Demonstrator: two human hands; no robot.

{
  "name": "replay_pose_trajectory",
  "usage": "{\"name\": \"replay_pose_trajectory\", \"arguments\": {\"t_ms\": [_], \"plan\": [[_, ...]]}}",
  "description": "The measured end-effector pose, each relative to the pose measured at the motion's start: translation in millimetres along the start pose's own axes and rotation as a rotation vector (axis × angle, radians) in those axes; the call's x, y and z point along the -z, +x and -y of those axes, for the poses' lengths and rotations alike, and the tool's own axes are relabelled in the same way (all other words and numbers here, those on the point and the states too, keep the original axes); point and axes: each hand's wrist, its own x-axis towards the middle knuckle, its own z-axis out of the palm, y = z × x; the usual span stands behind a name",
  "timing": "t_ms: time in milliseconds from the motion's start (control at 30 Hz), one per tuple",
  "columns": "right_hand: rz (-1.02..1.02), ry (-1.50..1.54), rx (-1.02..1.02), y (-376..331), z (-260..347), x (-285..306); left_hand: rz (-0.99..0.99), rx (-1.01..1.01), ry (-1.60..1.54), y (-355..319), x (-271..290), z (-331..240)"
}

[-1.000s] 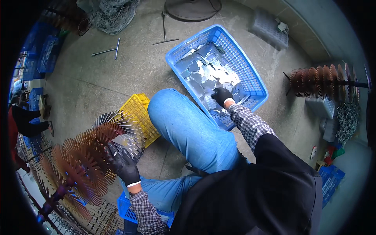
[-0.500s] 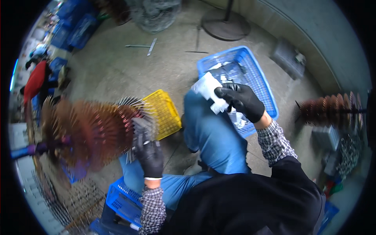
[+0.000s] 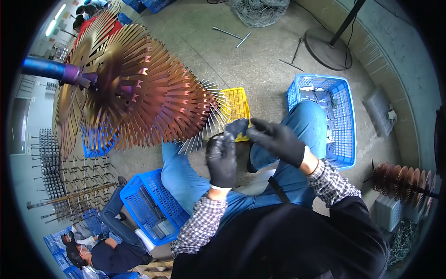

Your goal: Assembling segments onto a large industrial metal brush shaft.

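Observation:
A large rack of bronze-red flat metal pieces [image 3: 153,88], fanned in rings around a blue-purple rod [image 3: 46,69], stands at my left. Silvery pieces [image 3: 218,111] line its right end. Beside that end is my gloved left hand [image 3: 221,160], its fingers closed around a small dark grey flat piece [image 3: 238,127]. My gloved right hand [image 3: 281,143] reaches in from the right, its fingertips at the piece's right side and blurred; whether they grip it I cannot tell. A yellow crate [image 3: 239,104] lies just beyond the hands.
At the right, a blue basket [image 3: 346,125] holds flat pieces; another [image 3: 153,207] stands at lower left. A second bronze rack [image 3: 402,181] is at far right. Beyond lie a T-shaped tool [image 3: 232,33], coiled wire [image 3: 260,11] and a round stand base [image 3: 325,49]. A person [image 3: 111,251] sits at lower left.
The view has swung, bringing the rack closer. My right hand has come from over the blue basket toward my left. The whitish pieces it held no longer show; a dark piece is between the hands.

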Motion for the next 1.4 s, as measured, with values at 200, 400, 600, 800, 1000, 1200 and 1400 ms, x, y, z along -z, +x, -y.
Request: {"name": "replay_pose_trajectory", "arguments": {"t_ms": [200, 400, 600, 800, 1000, 1200, 1400], "plan": [[0.061, 0.332, -0.116, 13.5, -15.1, -21.4, 0.285, -0.205, -0.181, 3.0, -24.3, 22.6], [0.102, 0.154, -0.223, 99.7, -51.0, -26.5, 0.244, -0.343, 0.409, 16.4, 5.0, 1.5], [0.120, -0.292, 0.086, 160.0, -83.9, -58.7, 0.224, -0.280, 0.430, 4.9, 49.0, -1.9], [0.178, -0.229, 0.031, 168.3, -79.4, -72.6, 0.167, -0.195, 0.442, -2.7, 65.3, 1.6], [0.177, -0.162, -0.025, 166.3, -73.2, -76.2, 0.146, -0.220, 0.490, 1.5, 67.6, -1.2], [0.225, -0.151, 0.008, 167.5, -63.8, -70.1, 0.101, -0.468, 0.815, 14.4, 65.0, -16.8], [0.246, -0.210, 0.055, 171.8, -70.4, -70.0, 0.030, -0.760, 1.245, 38.5, 36.5, -20.0]]}}
